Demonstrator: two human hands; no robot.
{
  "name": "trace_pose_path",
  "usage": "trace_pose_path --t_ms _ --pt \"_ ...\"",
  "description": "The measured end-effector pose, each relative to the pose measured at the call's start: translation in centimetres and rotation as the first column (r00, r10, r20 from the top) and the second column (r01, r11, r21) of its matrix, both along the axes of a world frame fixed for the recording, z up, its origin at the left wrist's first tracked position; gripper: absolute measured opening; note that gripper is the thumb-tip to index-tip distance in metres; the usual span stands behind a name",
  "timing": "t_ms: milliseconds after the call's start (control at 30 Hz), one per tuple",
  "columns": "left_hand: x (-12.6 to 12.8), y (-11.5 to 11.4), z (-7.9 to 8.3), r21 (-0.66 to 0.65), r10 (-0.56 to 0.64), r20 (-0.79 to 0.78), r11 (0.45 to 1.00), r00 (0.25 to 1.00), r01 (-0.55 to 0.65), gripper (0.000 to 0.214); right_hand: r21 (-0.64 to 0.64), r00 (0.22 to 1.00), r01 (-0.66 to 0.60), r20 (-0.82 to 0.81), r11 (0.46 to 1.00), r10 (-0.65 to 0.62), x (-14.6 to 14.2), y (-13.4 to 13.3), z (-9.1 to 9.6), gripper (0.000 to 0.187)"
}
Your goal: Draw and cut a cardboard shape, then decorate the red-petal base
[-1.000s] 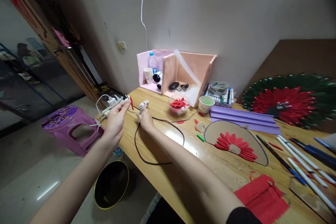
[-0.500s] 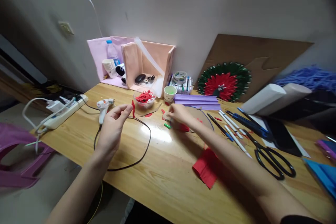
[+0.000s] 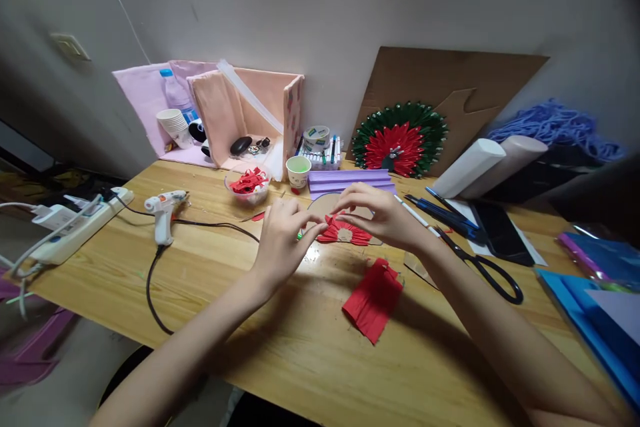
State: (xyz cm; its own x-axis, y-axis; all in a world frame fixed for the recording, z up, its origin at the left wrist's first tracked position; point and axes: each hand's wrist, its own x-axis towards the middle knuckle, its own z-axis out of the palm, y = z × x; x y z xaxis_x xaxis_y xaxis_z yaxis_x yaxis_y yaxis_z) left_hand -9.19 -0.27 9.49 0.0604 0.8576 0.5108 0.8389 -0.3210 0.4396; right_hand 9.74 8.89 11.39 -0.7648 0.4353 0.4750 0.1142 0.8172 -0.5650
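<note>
My left hand [image 3: 287,240] is closed in a pinch, its thumb and fingertips at a small red paper strip [image 3: 329,219]. From the other side my right hand [image 3: 375,215] comes in, fingers bent and tips at the same strip. Its outline is hard to part from the red behind. Under and behind my hands lies a round cardboard disc [image 3: 323,203] with red paper petals [image 3: 357,236] fanned around its lower part; my right hand hides some of it. Nearer to me, a folded piece of red crepe paper [image 3: 373,303] lies on the table.
A glue gun [image 3: 164,213] with its cord stands left, near a power strip [image 3: 80,227]. Behind are a bowl of red strips [image 3: 249,185], a paper cup [image 3: 298,172] and a purple folded strip [image 3: 350,182]. Black scissors [image 3: 487,270] and a red-green peacock craft [image 3: 400,140] are right.
My left hand has moved right with the red strip, and my right hand has come off the disc's left edge to meet it. The view has turned rightward.
</note>
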Motion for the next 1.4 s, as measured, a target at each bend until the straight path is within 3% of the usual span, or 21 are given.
trace_pose_path --t_ms 167,333,467,567,633,733,833,1067,1167,1267,1333,1400 --pt "1.4 -0.2 -0.1 0.042 -0.013 -0.156 0.999 0.988 0.02 0.017 0.155 0.999 -0.02 0.036 0.988 0.015 1.1 -0.7 -1.1 0.01" --pt "2.0 -0.2 0.2 0.069 -0.006 -0.205 0.997 0.979 0.02 0.017 0.164 0.998 -0.013 0.065 0.986 0.002 1.5 -1.0 -1.4 0.011" --pt "-0.8 1.5 0.9 0.031 0.033 -0.056 0.999 0.998 -0.032 0.022 0.193 0.997 0.048 0.057 0.98 -0.06 2.8 0.1 -0.9 0.012" --pt "-4.0 3.7 -0.4 -0.114 0.111 -0.007 0.987 0.994 -0.111 0.025 0.221 0.992 0.122 -0.009 0.968 -0.123 4.4 1.2 -0.3 0.01" --pt "-5.6 5.3 -2.1 -0.29 -0.061 -0.08 0.956 0.995 0.035 0.046 0.242 0.984 0.18 -0.037 0.953 -0.176 5.4 1.6 0.2 0.009" --pt "-6.6 7.2 -4.3 -0.422 -0.24 -0.086 0.888 0.967 0.182 0.067 0.257 0.973 0.231 -0.055 0.938 -0.224 6.5 1.8 0.9 0.009" --pt "-6.6 8.4 -5.1 -0.47 -0.306 -0.069 0.85 0.95 0.239 0.064 0.241 0.968 0.252 -0.064 0.937 -0.243 7.1 1.9 1.3 0.008" --pt "-6.8 9.6 -4.4 -0.53 -0.478 -0.166 0.781 0.863 0.33 0.042 0.237 0.949 0.316 -0.08 0.918 -0.306 8.1 2.6 1.5 0.009" --pt "-7.3 9.6 -3.6 -0.524 -0.45 -0.22 0.803 0.866 0.284 0.04 0.235 0.94 0.34 -0.094 0.91 -0.327 8.4 2.6 1.6 0.009" --pt "-6.6 8.6 -2.7 -0.375 -0.303 -0.203 0.902 0.931 0.212 0.045 0.231 0.934 0.356 -0.104 0.906 -0.341 8.7 2.7 1.8 0.009" --pt "-4.7 7.5 -2.4 -0.212 -0.217 -0.071 0.957 0.973 0.198 0.048 0.224 0.932 0.363 -0.1 0.904 -0.35 8.9 2.9 1.7 0.009" --pt "-1.7 6.3 -2.8 -0.119 -0.217 0.046 0.968 0.975 0.221 0.051 0.219 0.931 0.364 -0.094 0.905 -0.352 9.2 3.2 1.5 0.008"
